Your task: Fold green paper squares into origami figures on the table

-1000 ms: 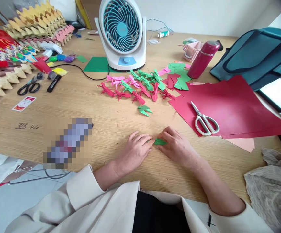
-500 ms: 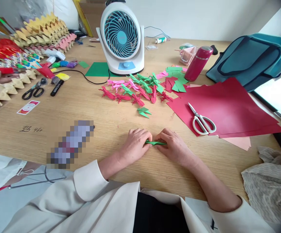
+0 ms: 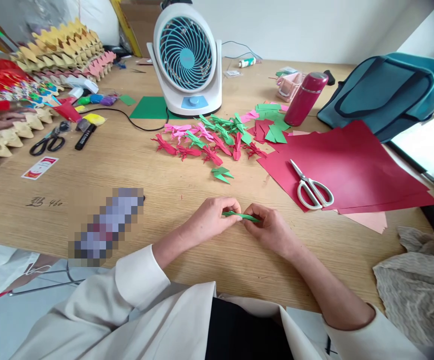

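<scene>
A narrow strip of folded green paper (image 3: 247, 217) is pinched between my two hands, just above the wooden table. My left hand (image 3: 219, 216) grips its left part, thumb in front and fingers curled behind. On the other end, my right hand (image 3: 267, 224) closes thumb and fingertips. Part of the paper is hidden by my fingers. Beyond my hands lies a small green folded paper piece (image 3: 222, 174) with pointed ends. Farther back is a cluster of folded paper figures in red (image 3: 212, 155), green and pink.
White-handled scissors (image 3: 312, 189) lie on red paper sheets (image 3: 348, 165) at right. A fan (image 3: 187, 60), red flask (image 3: 306, 99) and teal bag (image 3: 382, 97) stand behind. Left are a blurred-out item (image 3: 108, 225), black scissors (image 3: 48, 142) and another person's hand (image 3: 5, 119).
Both hands have lifted slightly and turned, with the green paper still between them. The left hand's fingers now arch higher. At left, the other person's hand has shifted.
</scene>
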The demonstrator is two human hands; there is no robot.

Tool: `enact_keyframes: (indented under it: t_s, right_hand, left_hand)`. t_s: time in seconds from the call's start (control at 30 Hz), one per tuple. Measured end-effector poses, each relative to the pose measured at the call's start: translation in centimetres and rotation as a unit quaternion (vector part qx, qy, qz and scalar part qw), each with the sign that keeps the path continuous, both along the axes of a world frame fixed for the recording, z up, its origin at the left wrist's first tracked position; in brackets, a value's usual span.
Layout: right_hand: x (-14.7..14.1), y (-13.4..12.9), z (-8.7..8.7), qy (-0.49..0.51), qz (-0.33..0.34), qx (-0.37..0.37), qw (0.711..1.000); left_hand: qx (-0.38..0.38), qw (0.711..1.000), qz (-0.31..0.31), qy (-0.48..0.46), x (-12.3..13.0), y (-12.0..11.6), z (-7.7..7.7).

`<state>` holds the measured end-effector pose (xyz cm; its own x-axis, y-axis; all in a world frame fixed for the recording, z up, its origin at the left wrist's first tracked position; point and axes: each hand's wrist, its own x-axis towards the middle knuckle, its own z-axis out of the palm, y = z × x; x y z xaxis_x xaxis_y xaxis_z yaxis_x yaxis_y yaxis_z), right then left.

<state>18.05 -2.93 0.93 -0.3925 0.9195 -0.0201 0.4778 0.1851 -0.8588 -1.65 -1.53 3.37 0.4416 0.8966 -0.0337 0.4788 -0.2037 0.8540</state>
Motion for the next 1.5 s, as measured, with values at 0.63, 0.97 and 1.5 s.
enact_keyframes:
  t_s: [0.63, 0.97, 1.5]
  right_hand:
    - [0.1, 0.6, -0.3, 0.117, -0.058, -0.070, 0.989]
    - [-0.2, 0.3, 0.0, 0.066, -0.030, -0.077, 0.994]
    - [-0.8, 0.1, -0.1, 0.093, -0.068, -0.053, 0.992]
  left_hand:
    - [-0.013, 0.992, 0.080, -0.096, 1.0, 2.0, -1.1]
    - [-0.101, 0.980, 0.064, -0.161, 0.9, 2.1, -1.5]
    - [-0.117, 0.966, 0.074, -0.219, 1.4, 1.7, -2.4]
